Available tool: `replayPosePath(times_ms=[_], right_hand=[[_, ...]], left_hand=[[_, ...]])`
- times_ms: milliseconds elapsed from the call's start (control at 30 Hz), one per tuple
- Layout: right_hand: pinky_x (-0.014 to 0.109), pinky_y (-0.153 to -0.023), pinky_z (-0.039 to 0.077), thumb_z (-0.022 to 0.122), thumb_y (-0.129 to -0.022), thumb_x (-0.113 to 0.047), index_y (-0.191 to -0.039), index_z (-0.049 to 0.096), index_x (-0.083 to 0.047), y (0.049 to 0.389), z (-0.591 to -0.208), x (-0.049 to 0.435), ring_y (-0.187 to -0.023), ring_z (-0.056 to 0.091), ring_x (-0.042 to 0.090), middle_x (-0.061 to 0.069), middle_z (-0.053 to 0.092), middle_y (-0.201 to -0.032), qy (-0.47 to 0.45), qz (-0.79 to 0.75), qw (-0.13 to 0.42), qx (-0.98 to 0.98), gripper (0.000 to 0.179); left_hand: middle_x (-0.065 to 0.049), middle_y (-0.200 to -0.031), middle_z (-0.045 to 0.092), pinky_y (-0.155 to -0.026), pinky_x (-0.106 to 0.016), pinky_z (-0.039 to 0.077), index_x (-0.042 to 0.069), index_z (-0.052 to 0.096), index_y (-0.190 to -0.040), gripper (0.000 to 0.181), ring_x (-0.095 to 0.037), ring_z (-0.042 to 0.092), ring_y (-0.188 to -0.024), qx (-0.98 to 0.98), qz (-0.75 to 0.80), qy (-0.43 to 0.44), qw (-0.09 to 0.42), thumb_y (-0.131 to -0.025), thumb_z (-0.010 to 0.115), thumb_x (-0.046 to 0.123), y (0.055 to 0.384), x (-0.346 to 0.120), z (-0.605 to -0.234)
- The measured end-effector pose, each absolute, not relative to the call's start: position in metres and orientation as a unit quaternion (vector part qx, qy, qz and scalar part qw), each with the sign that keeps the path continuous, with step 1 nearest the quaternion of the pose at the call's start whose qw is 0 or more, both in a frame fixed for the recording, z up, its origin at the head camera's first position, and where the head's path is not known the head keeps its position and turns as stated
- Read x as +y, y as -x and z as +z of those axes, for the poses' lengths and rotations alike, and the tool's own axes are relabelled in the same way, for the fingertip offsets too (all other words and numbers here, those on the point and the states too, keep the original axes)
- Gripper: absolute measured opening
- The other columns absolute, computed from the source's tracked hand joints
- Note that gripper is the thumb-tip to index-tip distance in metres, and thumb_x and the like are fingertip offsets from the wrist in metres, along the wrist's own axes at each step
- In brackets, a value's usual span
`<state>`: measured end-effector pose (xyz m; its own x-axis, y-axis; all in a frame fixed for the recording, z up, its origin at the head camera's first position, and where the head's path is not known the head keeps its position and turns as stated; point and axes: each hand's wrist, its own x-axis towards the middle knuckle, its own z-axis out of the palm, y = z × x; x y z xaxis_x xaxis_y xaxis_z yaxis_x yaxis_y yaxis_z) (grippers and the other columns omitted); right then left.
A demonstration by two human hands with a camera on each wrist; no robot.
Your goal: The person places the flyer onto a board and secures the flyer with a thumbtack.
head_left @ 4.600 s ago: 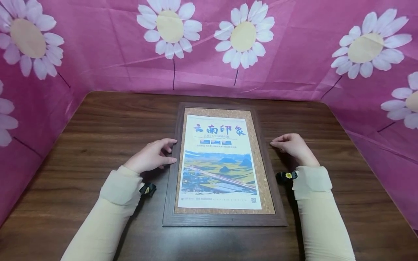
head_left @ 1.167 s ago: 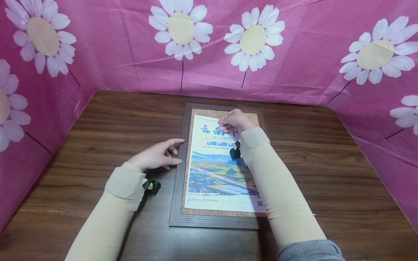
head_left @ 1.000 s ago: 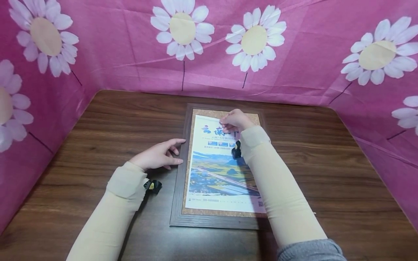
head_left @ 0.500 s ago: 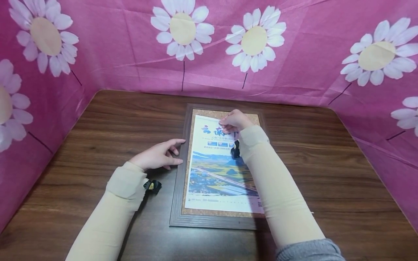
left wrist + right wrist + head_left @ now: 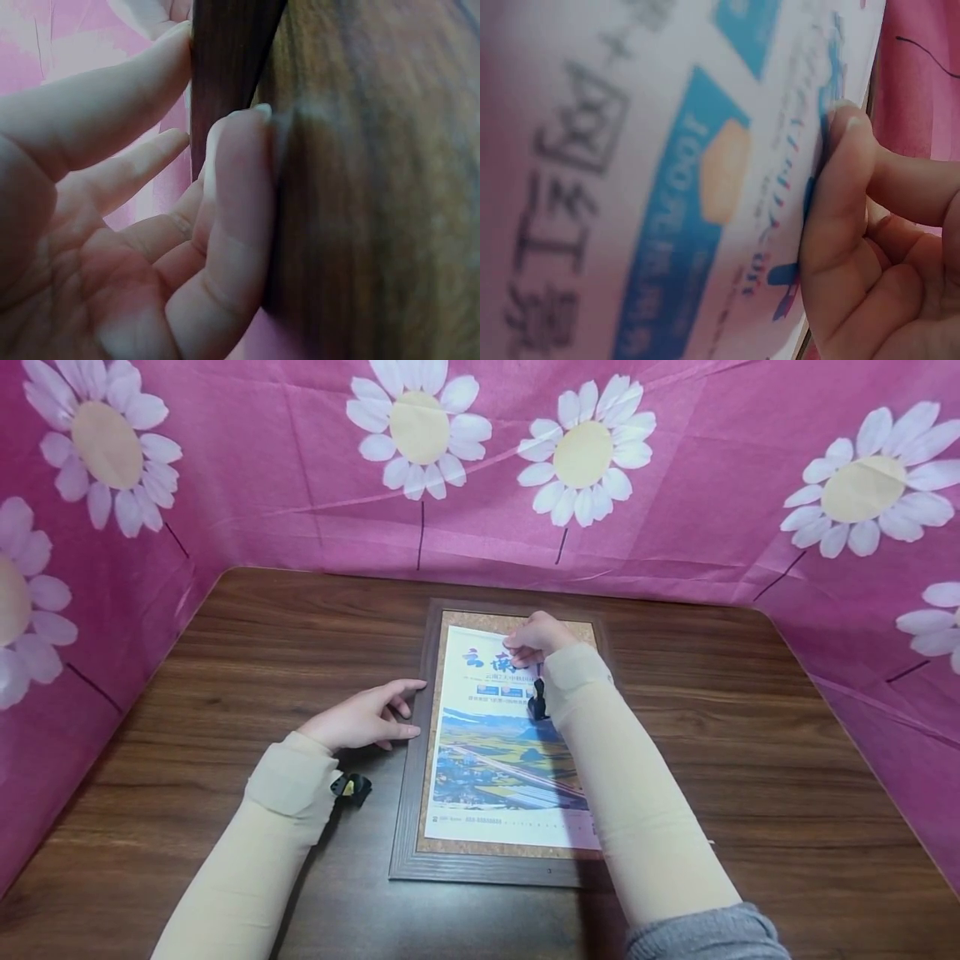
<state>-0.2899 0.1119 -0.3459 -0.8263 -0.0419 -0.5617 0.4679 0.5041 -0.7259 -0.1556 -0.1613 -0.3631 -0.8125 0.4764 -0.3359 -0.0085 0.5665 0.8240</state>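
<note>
A cork board [image 5: 585, 632] in a dark wooden frame [image 5: 495, 868] lies flat on the table. On it lies a printed poster [image 5: 480, 822] with blue lettering and a landscape. My left hand [image 5: 360, 718] rests on the table, index finger and thumb tips at the frame's left edge; in the left wrist view its fingers are loosely bent beside the frame. Over the poster's top middle, my right hand [image 5: 542, 639] has thumb and index fingertips together at the paper, the other fingers curled. I cannot tell whether something small is pinched there. The right arm covers the poster's lower right.
Dark wood-grain tabletop [image 5: 787, 735] surrounds the frame. Pink cloth [image 5: 480, 535] printed with white flowers hangs behind and at both sides. A tiny pale speck [image 5: 711, 841] shows beside the right forearm.
Since the earliest frame my right hand has moved from the table right of the frame to the poster's top. Over the last second both hands stay nearly still; the right wrist tilts slightly.
</note>
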Motion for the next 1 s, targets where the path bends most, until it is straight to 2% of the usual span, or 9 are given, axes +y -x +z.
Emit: replayPosePath(times_ms=[200,367,467,567,667,733,833,1000], right_hand=[[0.019,-0.052,0.053,0.065,-0.094,-0.005,-0.094,0.058,0.001,0.293,-0.348,0.11,-0.053,0.056,0.011,0.004,0.057,-0.065,-0.132,-0.476,0.263,0.829,0.009],[0.018,-0.05,0.052,0.067,-0.093,-0.008,-0.119,0.049,0.002,0.29,-0.348,0.111,-0.05,0.055,0.01,0.003,0.055,-0.067,-0.144,-0.468,0.251,0.835,0.033],[0.018,-0.049,0.051,0.068,-0.093,-0.01,-0.125,0.044,0.0,0.289,-0.348,0.111,-0.05,0.055,0.01,0.004,0.055,-0.069,-0.151,-0.459,0.245,0.841,0.041],[0.018,-0.05,0.051,0.068,-0.093,-0.011,-0.116,0.049,-0.001,0.289,-0.347,0.11,-0.052,0.055,0.01,0.005,0.056,-0.071,-0.147,-0.451,0.245,0.846,0.031],[0.018,-0.05,0.051,0.067,-0.094,-0.01,-0.103,0.047,-0.004,0.289,-0.345,0.109,-0.053,0.055,0.01,0.004,0.056,-0.071,-0.142,-0.452,0.248,0.845,0.023],[0.018,-0.05,0.051,0.067,-0.094,-0.01,-0.098,0.043,-0.007,0.288,-0.345,0.108,-0.053,0.055,0.01,0.004,0.055,-0.071,-0.138,-0.455,0.251,0.843,0.024],[0.018,-0.052,0.052,0.065,-0.095,-0.01,-0.095,0.04,-0.008,0.286,-0.344,0.11,-0.054,0.055,0.01,0.004,0.055,-0.071,-0.126,-0.455,0.254,0.844,0.025],[0.02,-0.059,0.052,0.066,-0.096,-0.015,-0.097,0.047,-0.007,0.28,-0.342,0.113,-0.062,0.055,0.012,0.004,0.055,-0.078,-0.085,-0.426,0.253,0.865,0.021]], left_hand=[[-0.021,-0.121,0.05,-0.072,-0.034,0.06,0.01,0.029,-0.155,0.071,-0.021,0.062,-0.089,0.842,0.445,-0.137,0.274,-0.095,0.066,0.012,0.157,-0.163,-0.365],[-0.021,-0.122,0.051,-0.073,-0.034,0.06,0.01,0.029,-0.155,0.071,-0.021,0.062,-0.089,0.843,0.442,-0.137,0.275,-0.095,0.066,0.013,0.157,-0.163,-0.364],[-0.021,-0.122,0.051,-0.073,-0.034,0.06,0.011,0.029,-0.155,0.071,-0.021,0.062,-0.089,0.843,0.441,-0.136,0.276,-0.095,0.067,0.014,0.157,-0.163,-0.364],[-0.021,-0.122,0.051,-0.073,-0.034,0.06,0.011,0.029,-0.155,0.071,-0.02,0.062,-0.089,0.843,0.441,-0.136,0.276,-0.095,0.067,0.014,0.157,-0.163,-0.363],[-0.021,-0.122,0.05,-0.073,-0.034,0.06,0.011,0.029,-0.155,0.071,-0.021,0.061,-0.089,0.844,0.441,-0.134,0.275,-0.095,0.066,0.014,0.157,-0.164,-0.363],[-0.021,-0.122,0.05,-0.073,-0.033,0.06,0.012,0.029,-0.155,0.071,-0.021,0.061,-0.089,0.845,0.439,-0.132,0.274,-0.095,0.067,0.014,0.157,-0.164,-0.363],[-0.02,-0.122,0.051,-0.073,-0.033,0.06,0.012,0.029,-0.155,0.07,-0.021,0.061,-0.089,0.847,0.437,-0.133,0.273,-0.095,0.066,0.014,0.156,-0.163,-0.363],[-0.02,-0.123,0.051,-0.073,-0.033,0.06,0.013,0.03,-0.155,0.07,-0.02,0.062,-0.089,0.847,0.436,-0.136,0.272,-0.095,0.067,0.016,0.156,-0.162,-0.364]])
